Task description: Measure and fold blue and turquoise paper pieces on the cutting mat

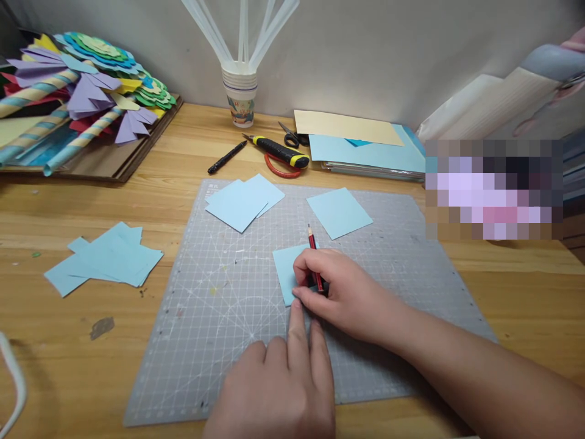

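My right hand (342, 286) is closed around a red-and-black pencil (313, 241), whose sharpened tip points away from me. Its finger and thumb tips meet at the lower part of a light blue paper square (284, 268), partly hidden beneath the hand. Below it, my left hand (278, 384) reaches in with the index finger stretched to the near edge of that square and other fingers partly curled. The square lies on a grey cutting mat (219, 292). Farther back on the mat are another blue square (340, 212) and a few overlapping blue squares (242, 204).
Blue paper offcuts (105, 259) lie left of the mat. Behind it are a black pen (227, 157), a yellow-black cutter (278, 151), scissors (292, 137) and a paper stack (365, 152). A paper cup (241, 100) holds white strips; paper flowers (86, 85) sit back left.
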